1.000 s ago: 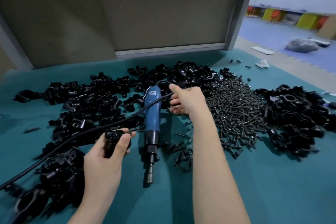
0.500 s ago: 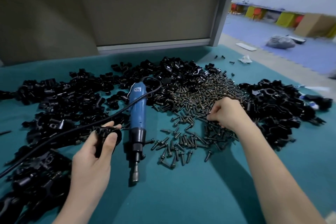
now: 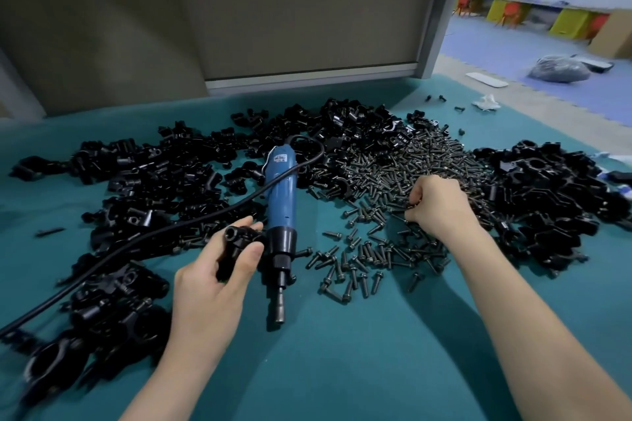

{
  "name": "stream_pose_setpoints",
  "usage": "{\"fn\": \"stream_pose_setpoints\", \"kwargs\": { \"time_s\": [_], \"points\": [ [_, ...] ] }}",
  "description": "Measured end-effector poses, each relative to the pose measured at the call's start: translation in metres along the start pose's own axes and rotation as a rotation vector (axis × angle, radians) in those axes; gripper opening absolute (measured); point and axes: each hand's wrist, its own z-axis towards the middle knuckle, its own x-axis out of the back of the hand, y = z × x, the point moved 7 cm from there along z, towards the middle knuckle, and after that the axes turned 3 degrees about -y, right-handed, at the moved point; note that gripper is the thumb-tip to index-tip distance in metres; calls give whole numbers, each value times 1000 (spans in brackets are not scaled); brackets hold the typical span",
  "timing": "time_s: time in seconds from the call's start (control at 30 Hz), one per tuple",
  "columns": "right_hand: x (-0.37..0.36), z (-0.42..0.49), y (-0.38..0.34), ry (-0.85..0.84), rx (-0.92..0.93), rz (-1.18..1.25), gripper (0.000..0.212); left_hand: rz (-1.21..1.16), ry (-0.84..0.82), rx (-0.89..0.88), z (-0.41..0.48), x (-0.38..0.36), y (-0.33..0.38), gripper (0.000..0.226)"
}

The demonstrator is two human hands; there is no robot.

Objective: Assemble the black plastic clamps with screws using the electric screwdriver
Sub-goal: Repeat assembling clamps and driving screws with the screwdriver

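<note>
— Where are the parts?
— On the teal table [image 3: 342, 369]: black clamps [image 3: 143, 188] heaped left of the left hand [image 3: 212, 284].
— And the screws?
— The screw pile [image 3: 393, 164] lies under the right hand [image 3: 437, 205], its fingers curled in (holding one? cannot tell).
— The tool?
— The electric screwdriver [image 3: 281, 195] lies between the hands, just beside the left, which grips one clamp [image 3: 236, 246].

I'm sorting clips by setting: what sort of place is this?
Probably a small assembly workshop: heaps of black plastic clamp parts and a pile of dark metal screws cover a teal cloth-covered bench, with a blue corded electric screwdriver lying among them.
</note>
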Motion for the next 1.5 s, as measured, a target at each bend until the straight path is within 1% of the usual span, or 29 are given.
{"fn": "stream_pose_setpoints", "kwargs": {
  "time_s": [0.07, 0.13, 0.23, 0.33, 0.47, 0.6, 0.7, 0.77, 0.83, 0.97, 1.03, 1.13, 1.23, 1.3, 1.37, 1.5],
  "points": [
    [-1, 0, 0, 4, -1, -2, 20, 8, 4, -13, -1, -2, 4, 34],
    [-1, 1, 0, -1, 5, -16, 23, 33, -6, -40, -3, -3, 9, 32],
    [-2, 2, 0, -2, 30, -42, 12, 145, -24, -108, -5, -5, 17, 28],
    [-6, 3, -3, 2, 90, -50, 14, 225, -65, -155, -6, -8, 19, 34],
    [-8, 5, -2, -8, 63, -6, 16, 256, -114, -172, -8, -13, 17, 45],
    [-11, 4, -3, -34, 91, 17, 14, 237, -127, -153, -8, -14, 17, 37],
    [-3, 2, -6, 37, 138, 62, 5, 217, -121, -97, -6, -11, 17, 47],
    [5, 1, -8, 127, 179, 88, 10, 209, -120, -61, -5, -10, 14, 53],
    [6, 0, -9, 137, 203, 51, 11, 190, -105, -44, -5, -9, 11, 50],
    [-7, 1, -3, -42, 184, 1, 18, 152, -90, -41, -5, -8, 6, 37],
    [-9, 1, -4, -77, 210, -13, 19, 150, -89, -52, -4, -8, 7, 31],
    [-9, 2, -5, -89, 226, -12, 16, 147, -88, -49, -3, -9, 6, 30],
    [-11, 2, -4, -98, 252, -19, 19, 151, -87, -51, -3, -10, 5, 29],
    [-10, 1, -4, -85, 257, -1, 15, 151, -83, -48, -3, -9, 5, 28],
    [-11, -1, -7, -67, 251, 32, 8, 153, -83, -48, -3, -9, 5, 27],
    [-13, -4, -13, -37, 261, 47, 10, 141, -94, -50, -3, -10, 5, 26]
  ]
}}
